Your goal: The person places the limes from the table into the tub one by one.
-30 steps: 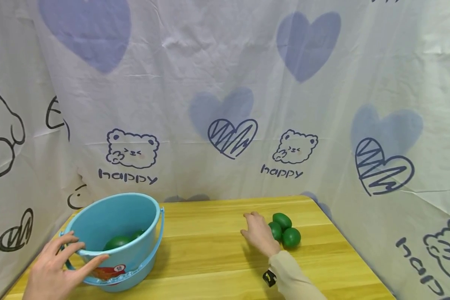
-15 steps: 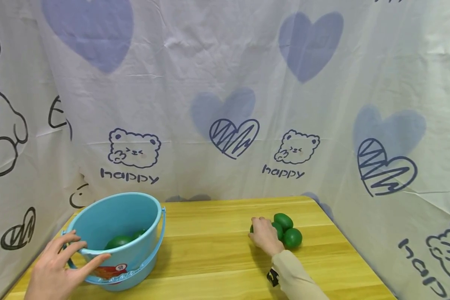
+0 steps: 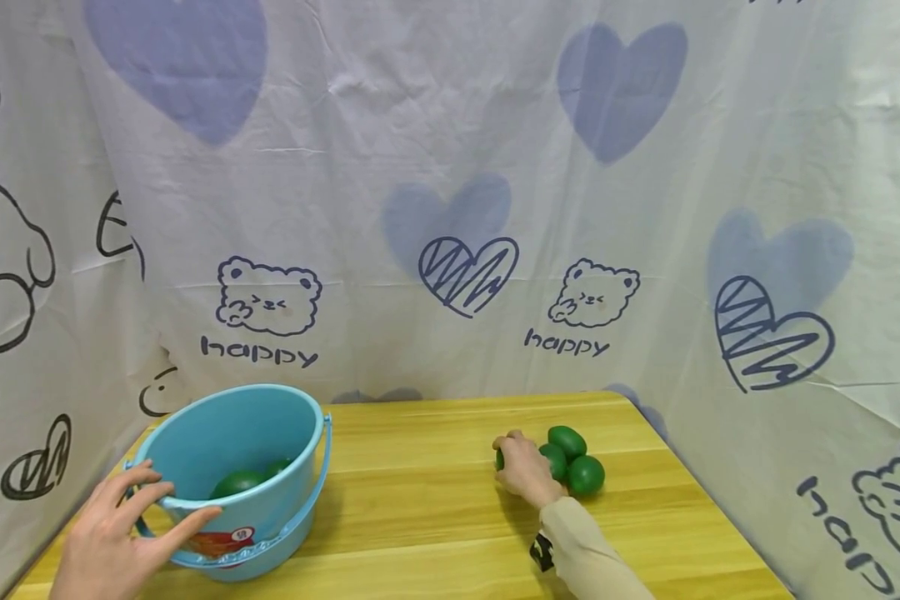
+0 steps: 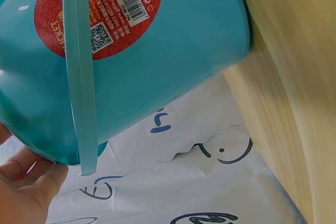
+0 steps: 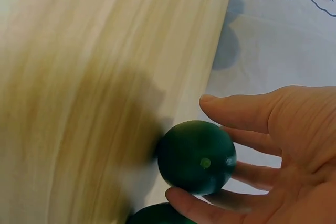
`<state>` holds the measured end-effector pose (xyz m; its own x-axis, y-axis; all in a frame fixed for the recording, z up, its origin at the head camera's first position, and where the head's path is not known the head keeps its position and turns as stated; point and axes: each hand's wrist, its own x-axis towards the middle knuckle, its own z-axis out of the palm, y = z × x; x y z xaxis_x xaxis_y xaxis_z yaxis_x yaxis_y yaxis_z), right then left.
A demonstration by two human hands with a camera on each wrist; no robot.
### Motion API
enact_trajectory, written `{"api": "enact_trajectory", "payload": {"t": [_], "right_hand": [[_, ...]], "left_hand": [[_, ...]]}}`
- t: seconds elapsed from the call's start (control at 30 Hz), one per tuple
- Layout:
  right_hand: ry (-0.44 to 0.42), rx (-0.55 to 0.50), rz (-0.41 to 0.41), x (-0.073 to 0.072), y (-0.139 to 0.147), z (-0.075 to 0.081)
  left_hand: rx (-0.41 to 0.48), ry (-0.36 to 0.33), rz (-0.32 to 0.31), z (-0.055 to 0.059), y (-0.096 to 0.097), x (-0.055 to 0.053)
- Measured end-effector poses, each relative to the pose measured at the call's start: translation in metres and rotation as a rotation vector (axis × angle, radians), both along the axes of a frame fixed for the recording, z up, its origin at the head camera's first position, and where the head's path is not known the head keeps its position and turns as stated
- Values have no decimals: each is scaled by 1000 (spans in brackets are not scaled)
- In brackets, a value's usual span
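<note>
My left hand (image 3: 112, 525) holds the rim of a light blue plastic bucket (image 3: 270, 521) at its near left side, fingers spread along the edge. Several green fruits (image 3: 238, 483) lie inside, partly hidden by the near wall. On the right of the table, my right hand (image 3: 525, 468) has its fingers curled round a smooth, dark green, rounded fruit (image 5: 197, 156) with a small pale stem scar; a thumb's gap shows above it in the right wrist view. Just right of that hand sit more green fruits (image 3: 585, 475), clustered together.
The wooden table (image 3: 405, 517) has a striped yellow grain. A white cloth (image 3: 375, 125) printed with hearts and bears hangs behind and on both sides. The bucket's handle (image 4: 81, 93) hangs down along its outside, over a red label.
My right hand has closed round a green fruit and shifted slightly left with it, away from the cluster. The left hand and bucket stay in place.
</note>
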<state>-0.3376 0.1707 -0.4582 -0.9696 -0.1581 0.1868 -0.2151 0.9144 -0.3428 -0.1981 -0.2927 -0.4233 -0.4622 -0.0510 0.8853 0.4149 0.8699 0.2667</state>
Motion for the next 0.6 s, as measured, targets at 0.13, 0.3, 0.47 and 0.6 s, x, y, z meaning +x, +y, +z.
{"api": "enact_trajectory", "payload": {"t": [0.13,0.3,0.47,0.6], "right_hand": [[7,-15,38,-1,0,-2],[9,-57,102,-2,0,-4],[13,-83,145,-2,-1,-6],[18,-104,168,-5,-1,-8]], "left_hand": [[-5,8,2,1,0,0],[-9,18,5,0,0,0],[-15,15,8,-1,0,-1],[-7,16,14,-1,0,0]]}}
